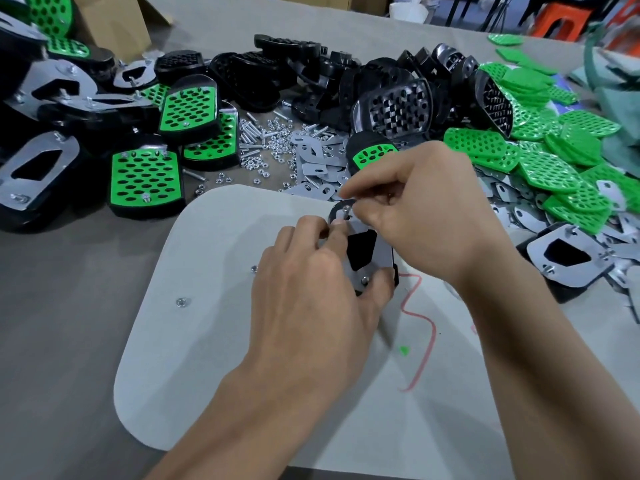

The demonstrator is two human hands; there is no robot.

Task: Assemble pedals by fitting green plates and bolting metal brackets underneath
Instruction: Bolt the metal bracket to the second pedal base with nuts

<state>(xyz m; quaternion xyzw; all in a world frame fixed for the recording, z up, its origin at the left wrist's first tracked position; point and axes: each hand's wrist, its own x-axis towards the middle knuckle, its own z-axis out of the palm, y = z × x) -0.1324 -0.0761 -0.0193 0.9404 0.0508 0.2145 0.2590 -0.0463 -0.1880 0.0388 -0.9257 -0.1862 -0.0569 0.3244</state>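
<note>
Fingers (332,233) of the left hand (311,275) curl round a pedal (396,271) lying underside up, with the thumb pressed beside the lower bolt (364,279). The right hand (419,216) reaches in from the right, its thumb and forefinger pinched on the end of the upper bolt (345,210). Whether a nut sits between them is hidden. The metal bracket (382,252) lies flat on the pedal's underside, and black shows through its cut-out. All this rests on the white board (225,358), close to its far edge and a little right of the middle.

Two loose nuts (181,302) lie on the left half of the board. Past the far edge, on the grey worktop (52,306), are a scatter of nuts and bolts (266,140) and spare brackets (311,161). Finished pedals (145,178) sit toward the far left corner, and green plates (540,154) are heaped along the right edge.

The pedal looks like light, rigid plastic, so gripping its long side rims should hold it steady. The bracket is probably thin, stiff sheet with keen edges and is better pressed flat than pinched. Nuts this small are slick and would roll away, so each wants fingertip care and a square start on the thread.
</note>
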